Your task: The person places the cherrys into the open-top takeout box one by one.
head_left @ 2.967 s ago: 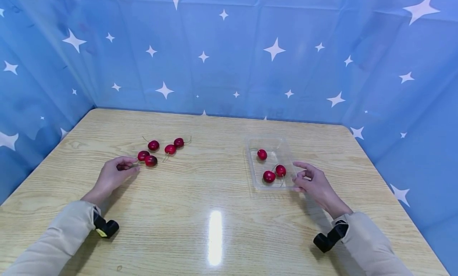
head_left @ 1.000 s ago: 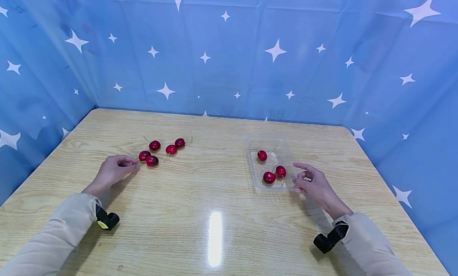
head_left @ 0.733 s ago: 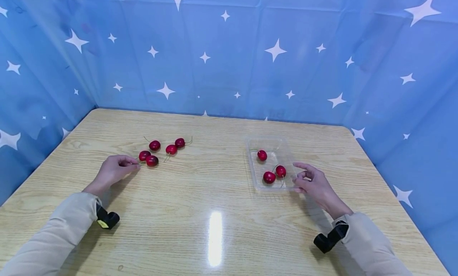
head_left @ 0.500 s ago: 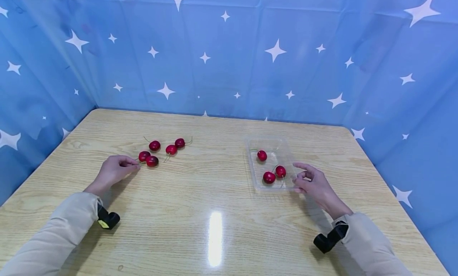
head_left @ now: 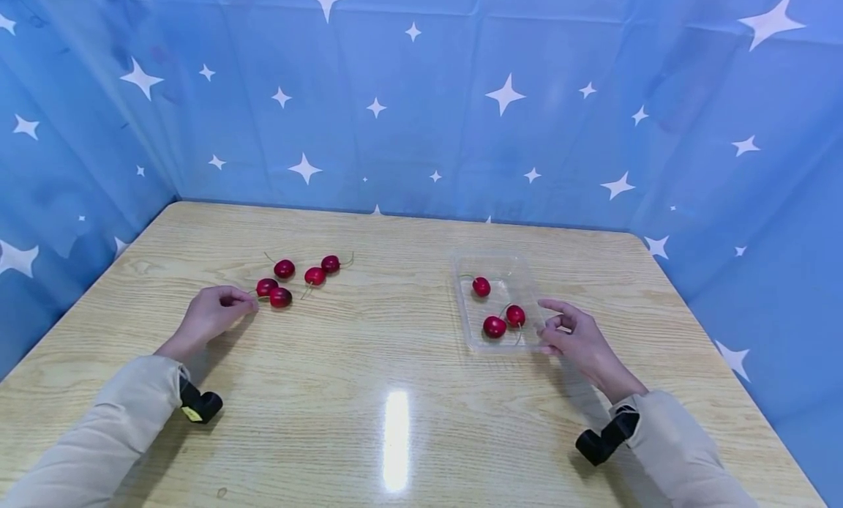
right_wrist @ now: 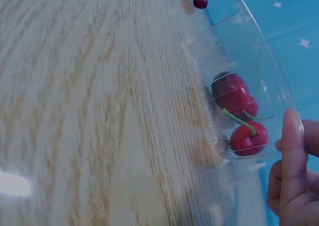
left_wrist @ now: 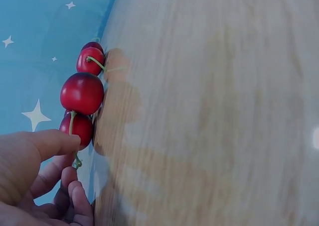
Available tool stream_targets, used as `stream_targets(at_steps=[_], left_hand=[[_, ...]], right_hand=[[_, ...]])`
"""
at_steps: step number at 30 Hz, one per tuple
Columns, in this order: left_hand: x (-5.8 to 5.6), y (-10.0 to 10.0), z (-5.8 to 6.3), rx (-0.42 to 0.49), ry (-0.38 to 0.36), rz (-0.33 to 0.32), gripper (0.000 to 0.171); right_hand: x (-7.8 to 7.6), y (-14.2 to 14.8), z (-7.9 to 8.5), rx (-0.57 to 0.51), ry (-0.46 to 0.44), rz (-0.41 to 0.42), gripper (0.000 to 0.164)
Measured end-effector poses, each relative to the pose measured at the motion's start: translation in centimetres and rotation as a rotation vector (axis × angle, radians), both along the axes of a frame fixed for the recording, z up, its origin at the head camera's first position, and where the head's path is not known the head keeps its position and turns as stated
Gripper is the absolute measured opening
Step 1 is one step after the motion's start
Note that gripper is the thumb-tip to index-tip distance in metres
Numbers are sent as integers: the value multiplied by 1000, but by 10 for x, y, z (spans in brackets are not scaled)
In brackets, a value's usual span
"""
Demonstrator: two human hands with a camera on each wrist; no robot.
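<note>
My left hand [head_left: 214,314] is at the left cluster of cherries, and its thumb and finger pinch the green stem [left_wrist: 73,124] of the nearest cherry [head_left: 280,297]. That cherry rests on the table against another dark red cherry [head_left: 266,287]. On the right, my right hand [head_left: 579,343] holds the side of a clear plastic container [head_left: 465,318] between thumb and fingers, with the thumb over the rim in the right wrist view. Inside the container lie three cherries with stems, one cherry [head_left: 481,287] towards the back and two close together near the front.
Three more cherries lie behind the pinched one: a cherry [head_left: 285,269] at the back left, and a bright cherry [head_left: 315,276] touching a darker cherry [head_left: 331,263]. The wooden table [head_left: 342,391] ends at a blue star-patterned curtain [head_left: 408,127] behind and at both sides.
Over the three seconds, my left thumb and finger have come together on the cherry stem. The right hand and container stay in place, and all cherries remain on the table or in the container.
</note>
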State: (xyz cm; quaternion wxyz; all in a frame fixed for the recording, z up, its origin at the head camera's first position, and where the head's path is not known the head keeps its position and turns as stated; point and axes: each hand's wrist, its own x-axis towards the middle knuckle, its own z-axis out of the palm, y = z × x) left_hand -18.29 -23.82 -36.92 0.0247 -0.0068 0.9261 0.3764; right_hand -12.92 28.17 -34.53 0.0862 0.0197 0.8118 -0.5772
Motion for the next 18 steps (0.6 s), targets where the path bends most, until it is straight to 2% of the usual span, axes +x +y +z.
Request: stream_targets(at_steps=[18], left_hand=[[-2,-8,-3,28,3,-21,36]], right_hand=[[0,0,1,-2,-16,-6,56]])
